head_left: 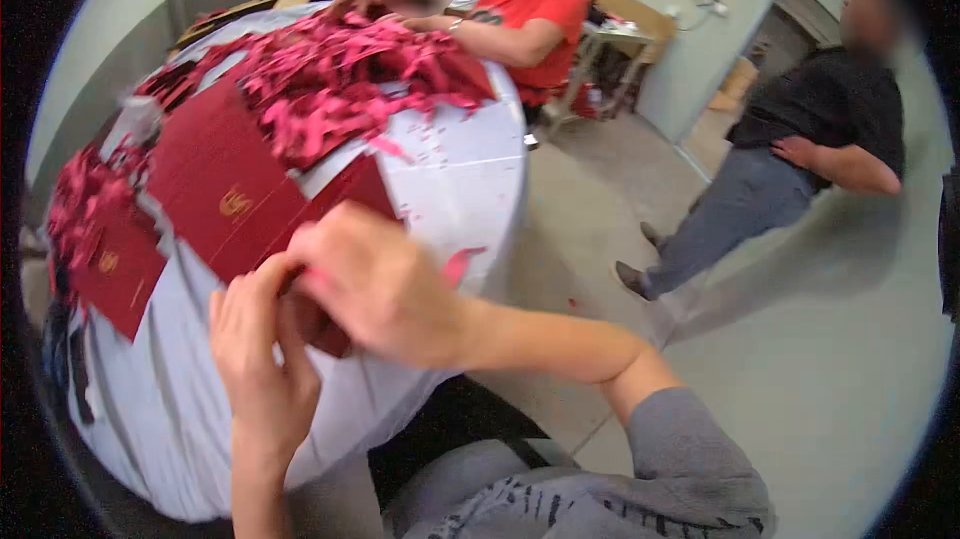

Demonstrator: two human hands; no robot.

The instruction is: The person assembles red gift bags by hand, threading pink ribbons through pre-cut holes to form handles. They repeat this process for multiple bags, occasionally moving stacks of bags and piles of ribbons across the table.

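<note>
My left hand (262, 344) is raised over the near side of the table, its fingers pinched on a dark red card piece (328, 329) with a folded look. Close against it, my right hand (375, 284) is closed and smeared by motion, with a bit of pink strip (317, 282) showing at its fingertips. The hands hide most of the held piece. Just behind them lies a dark red panel (355, 189). Further left rests a large dark red card sheet (215, 169) with a gold emblem, and a smaller similar one (120, 274) beyond it.
A white-covered round table (455, 179) bears a big heap of pink strips (335, 79). One loose pink strip (462, 264) lies near its right edge. A person in red (535, 14) works across the heap. Another person in black (820, 109) stands on the right.
</note>
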